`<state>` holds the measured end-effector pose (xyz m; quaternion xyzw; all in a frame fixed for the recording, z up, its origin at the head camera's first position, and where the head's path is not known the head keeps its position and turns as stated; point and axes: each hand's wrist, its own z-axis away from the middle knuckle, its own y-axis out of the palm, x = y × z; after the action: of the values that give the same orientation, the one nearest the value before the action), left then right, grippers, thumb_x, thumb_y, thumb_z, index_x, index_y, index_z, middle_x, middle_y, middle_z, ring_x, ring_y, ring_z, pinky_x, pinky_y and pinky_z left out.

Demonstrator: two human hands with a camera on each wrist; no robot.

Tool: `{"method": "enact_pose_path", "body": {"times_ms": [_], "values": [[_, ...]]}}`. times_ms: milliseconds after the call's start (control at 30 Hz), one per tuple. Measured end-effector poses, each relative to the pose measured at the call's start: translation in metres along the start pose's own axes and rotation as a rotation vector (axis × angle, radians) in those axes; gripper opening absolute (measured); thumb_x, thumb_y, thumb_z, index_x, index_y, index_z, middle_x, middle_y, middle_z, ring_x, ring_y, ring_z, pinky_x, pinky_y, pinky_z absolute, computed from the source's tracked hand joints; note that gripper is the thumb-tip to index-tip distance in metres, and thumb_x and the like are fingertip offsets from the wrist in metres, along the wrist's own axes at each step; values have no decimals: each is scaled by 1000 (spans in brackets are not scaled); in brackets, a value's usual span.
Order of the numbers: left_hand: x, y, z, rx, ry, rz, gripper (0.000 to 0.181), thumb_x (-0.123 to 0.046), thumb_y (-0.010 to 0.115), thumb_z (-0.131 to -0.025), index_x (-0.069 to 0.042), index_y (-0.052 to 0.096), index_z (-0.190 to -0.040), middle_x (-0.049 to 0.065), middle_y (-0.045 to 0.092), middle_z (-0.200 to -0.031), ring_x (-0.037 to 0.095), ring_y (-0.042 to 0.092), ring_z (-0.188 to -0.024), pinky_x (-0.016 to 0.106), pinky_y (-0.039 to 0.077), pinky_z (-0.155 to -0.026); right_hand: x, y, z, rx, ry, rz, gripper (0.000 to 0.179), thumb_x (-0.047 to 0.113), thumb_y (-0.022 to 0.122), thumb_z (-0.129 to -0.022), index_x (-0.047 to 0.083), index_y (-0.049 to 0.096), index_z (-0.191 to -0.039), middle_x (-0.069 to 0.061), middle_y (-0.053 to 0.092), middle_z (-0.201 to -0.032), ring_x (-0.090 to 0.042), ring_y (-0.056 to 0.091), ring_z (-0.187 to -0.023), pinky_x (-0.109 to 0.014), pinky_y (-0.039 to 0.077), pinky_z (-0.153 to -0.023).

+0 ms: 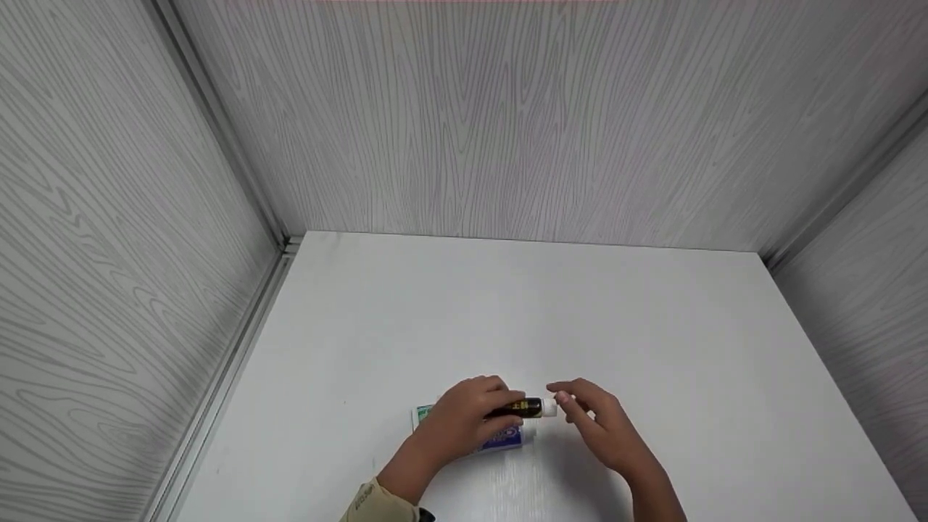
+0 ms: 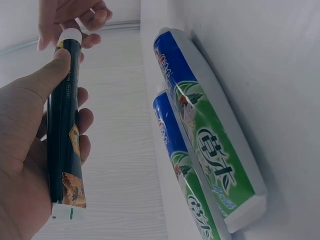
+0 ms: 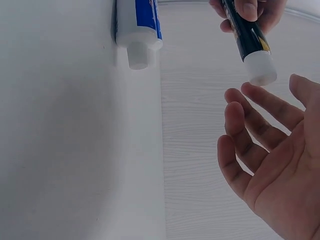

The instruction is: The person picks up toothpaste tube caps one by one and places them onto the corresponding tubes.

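Note:
A black toothpaste tube (image 2: 64, 120) with a white cap (image 3: 260, 68) is gripped by my left hand (image 1: 464, 417), its thumb along one side and fingers curled round the other. In the head view the tube lies nearly level, cap end to the right. Close to that cap is my right hand (image 1: 605, 428), fingers loosely bent and holding nothing; the right wrist view shows a small gap between cap and fingertips. Below the left hand, a blue-and-green toothpaste tube (image 2: 210, 135) lies on the table beside a second blue-and-green tube (image 2: 180, 170). The left hand partly covers them in the head view.
The white table (image 1: 507, 312) carries the tubes near its front edge. Grey wood-grain panels rise at the back (image 1: 471, 123), the left (image 1: 109, 254) and the right (image 1: 863, 304). A metal channel (image 1: 217, 391) runs along the table's left side.

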<state>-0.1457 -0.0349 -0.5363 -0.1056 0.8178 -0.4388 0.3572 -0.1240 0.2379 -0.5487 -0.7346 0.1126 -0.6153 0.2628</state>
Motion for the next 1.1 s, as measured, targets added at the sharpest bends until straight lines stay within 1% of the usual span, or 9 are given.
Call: {"method": "enact_pose_path", "body": {"times_ms": [133,233,333,433,567,667,767,1000,1100], "values": [[1,0,0,-5,6,3,34,-33,77,-99,-20,77,-130,-4,74,-107,7,68,-91,27,58,-84,0,-1,2,-58,-76,-20,23,19,62,-109,33,72,-124,9,72,-115,-18,68,-85,-29,57,-81],[2,1,0,-9,12,-1,34,-35,76,-99,-20,77,-130,-5,74,-107,6,67,-91,26,58,-84,0,-1,3,-92,-142,-4,37,2,70,-101,34,71,-120,12,72,-117,-14,66,-84,-29,57,-81],[2,2,0,-7,8,0,34,-35,75,-100,-20,77,-130,-5,74,-107,6,67,-91,25,58,-84,0,-1,3,-93,-208,7,51,-11,73,-90,32,70,-117,9,72,-116,-12,65,-82,-31,57,-79],[2,1,0,-2,0,7,34,-35,76,-100,-20,76,-130,-5,73,-107,6,67,-92,25,58,-85,-1,-1,4,-64,-252,3,51,-14,75,-86,26,70,-117,5,72,-115,-12,65,-81,-32,58,-77],[1,1,0,3,-9,16,34,-34,76,-99,-20,77,-130,-6,74,-107,5,68,-93,25,58,-86,-2,0,4,-47,-266,-4,44,-8,84,-84,20,71,-115,3,71,-113,-14,66,-80,-33,58,-77],[1,1,0,13,-16,20,34,-35,76,-100,-20,77,-130,-6,74,-108,5,68,-94,25,58,-88,-2,1,4,-52,-252,-7,40,-2,87,-84,21,72,-113,5,71,-112,-14,67,-80,-32,58,-77],[1,1,-1,17,-19,19,34,-36,75,-100,-20,77,-131,-6,74,-108,5,68,-95,25,58,-89,-1,1,4,-40,-222,-6,36,5,86,-88,24,72,-114,6,72,-111,-12,67,-80,-32,58,-77],[0,1,0,8,-7,6,34,-37,74,-101,-21,76,-131,-5,74,-108,6,67,-94,26,58,-87,-1,0,4,19,-56,14,15,30,75,-101,32,73,-116,12,74,-111,-11,68,-84,-32,56,-80],[0,1,0,7,-8,3,35,-39,73,-101,-21,76,-131,-6,74,-108,5,67,-93,25,58,-86,-1,0,3,34,-2,22,14,37,69,-105,30,74,-116,12,74,-110,-14,68,-86,-32,56,-79]]}}
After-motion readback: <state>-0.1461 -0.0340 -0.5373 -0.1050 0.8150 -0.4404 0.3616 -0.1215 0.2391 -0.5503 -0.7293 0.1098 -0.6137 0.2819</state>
